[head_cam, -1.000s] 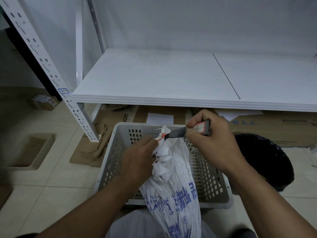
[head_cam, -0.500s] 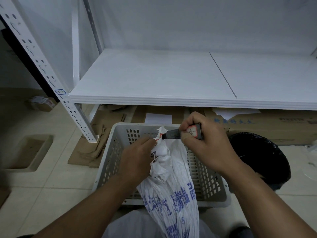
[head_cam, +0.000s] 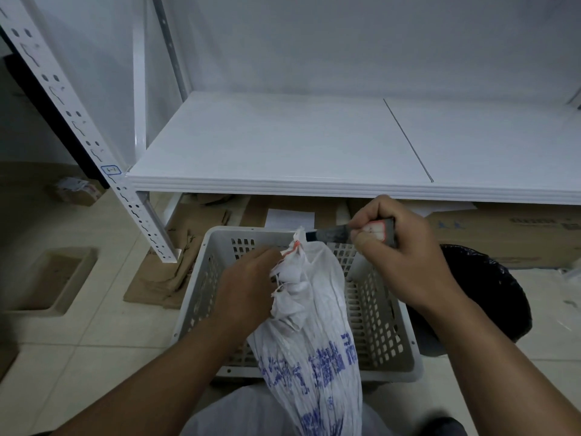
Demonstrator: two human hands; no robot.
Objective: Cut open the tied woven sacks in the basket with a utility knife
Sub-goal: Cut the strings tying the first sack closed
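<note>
Progress stalls: your utility knife edged above the uncut orange tie; left hand fingers still grip the sack, right hand fingers the knife.

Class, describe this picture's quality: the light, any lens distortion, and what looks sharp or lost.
Head view: dim, flat, bluish light, no glare; wide lens makes the shelf post slant; head view keeps sack and knife sharp, while the black bag loses detail in shadow.

A woven sack rises over the basket, before a shelf, a bin at right.
</note>
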